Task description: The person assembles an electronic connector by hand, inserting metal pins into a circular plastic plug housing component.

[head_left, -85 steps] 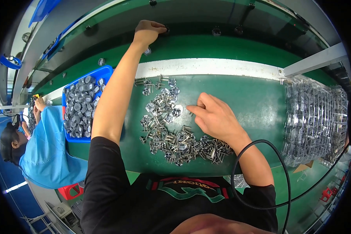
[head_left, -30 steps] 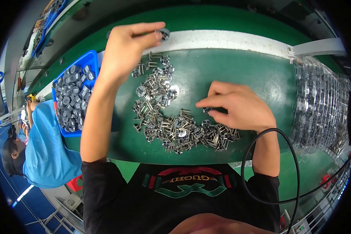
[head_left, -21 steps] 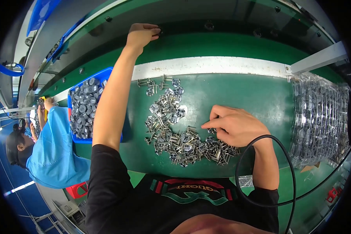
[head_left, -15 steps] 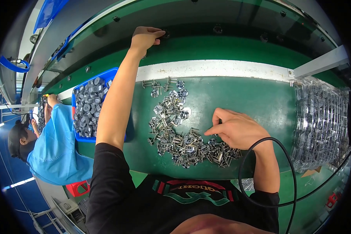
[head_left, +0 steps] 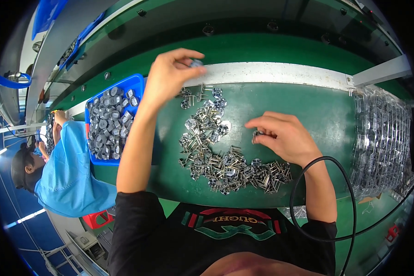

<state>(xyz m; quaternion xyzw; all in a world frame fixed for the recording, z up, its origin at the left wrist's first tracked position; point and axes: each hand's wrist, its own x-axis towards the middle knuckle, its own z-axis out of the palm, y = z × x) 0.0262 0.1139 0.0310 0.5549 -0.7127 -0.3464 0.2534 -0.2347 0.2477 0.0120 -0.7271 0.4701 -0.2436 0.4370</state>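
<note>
My left hand is raised over the white rail, thumb and fingers closed on a small grey round plastic part, slightly blurred. My right hand hovers above the green table, pinching a small metal-pinned component between thumb and fingers. Below and left of it spreads a loose pile of the same pinned components, with long silvery legs and dark, shiny bodies. Left of my left forearm, a blue bin holds many grey round plastic parts.
Beyond the white rail runs a green conveyor belt carrying scattered small dark parts. Stacked clear plastic trays stand at the right. A black cable loops past my right forearm. At far left works a person in blue.
My left hand has come back from the belt toward me and now shows a grey part. The right hand has lifted off the pile with a pinned component.
</note>
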